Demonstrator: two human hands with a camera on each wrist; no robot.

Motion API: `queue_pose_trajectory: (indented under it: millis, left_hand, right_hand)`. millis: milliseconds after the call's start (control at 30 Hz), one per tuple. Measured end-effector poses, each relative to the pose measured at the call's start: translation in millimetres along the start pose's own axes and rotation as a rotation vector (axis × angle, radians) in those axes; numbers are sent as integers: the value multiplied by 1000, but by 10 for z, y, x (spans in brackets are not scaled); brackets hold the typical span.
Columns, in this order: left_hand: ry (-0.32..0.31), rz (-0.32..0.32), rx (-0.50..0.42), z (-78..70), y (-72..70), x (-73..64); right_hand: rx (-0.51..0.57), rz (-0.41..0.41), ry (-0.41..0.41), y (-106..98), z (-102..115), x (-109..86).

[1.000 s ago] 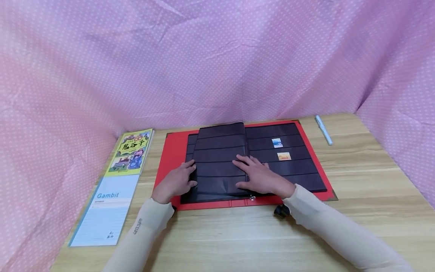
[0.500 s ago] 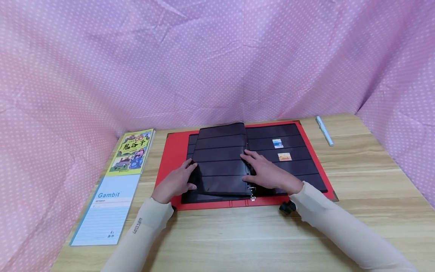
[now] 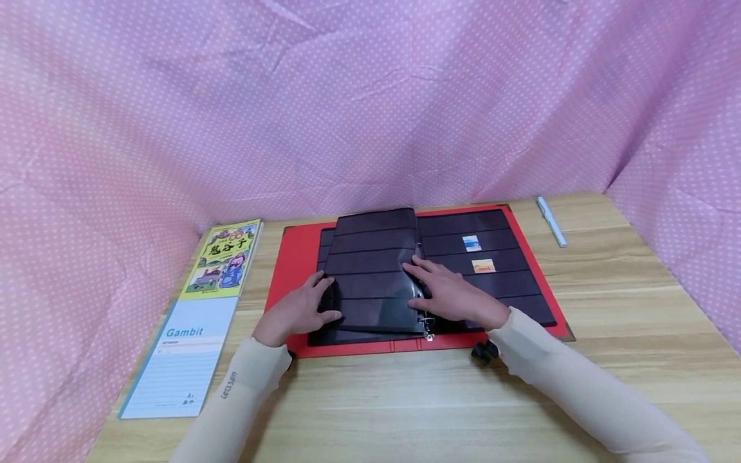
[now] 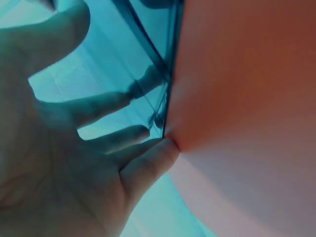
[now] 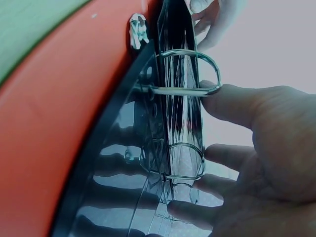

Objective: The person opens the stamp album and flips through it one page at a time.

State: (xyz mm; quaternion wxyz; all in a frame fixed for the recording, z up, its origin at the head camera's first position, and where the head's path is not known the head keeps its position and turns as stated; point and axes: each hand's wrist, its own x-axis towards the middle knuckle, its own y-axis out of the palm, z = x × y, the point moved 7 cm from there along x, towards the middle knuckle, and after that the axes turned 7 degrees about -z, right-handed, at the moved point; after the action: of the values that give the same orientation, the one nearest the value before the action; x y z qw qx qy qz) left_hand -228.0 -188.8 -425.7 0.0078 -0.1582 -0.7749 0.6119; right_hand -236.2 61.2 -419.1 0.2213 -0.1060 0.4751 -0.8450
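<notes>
Red binder [image 3: 289, 260] lies open on the table [image 3: 613, 289], far edge nr pink cloth [image 3: 370, 109]; room along its front edge & at R, where pen [image 3: 552, 222] lies apart. Notebook [image 3: 179, 360] & yellow book [image 3: 222, 260] are off its L side. L hand [image 3: 297, 312]: fingers spread, relaxed, tips at L edge of blk page stack [image 3: 370, 251]. R hand [image 3: 453, 294]: fingers spread too, tips by the metal rings [image 5: 185, 92]; can't tell if pressing.

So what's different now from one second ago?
The right hand slid slightly right across the page toward its inner edge, and a metal ring now shows below it in the head view. I see nothing grabbed or let go. The left hand barely moved; pen and notebook stayed put.
</notes>
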Motion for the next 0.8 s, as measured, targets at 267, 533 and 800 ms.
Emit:
queue_pose_trajectory:
  millis: [267,533,800]
  left_hand:
    - [-6,8,9,-41,-33,-20]
    - [-21,40,11,-20,-15,-17]
    - [13,24,15,-39,-9,-23]
  right_hand:
    - [-15,-2,-10,10,15,13]
    - [-47,23,-19,64,36,46]
    - [-18,33,-23,56,23,44]
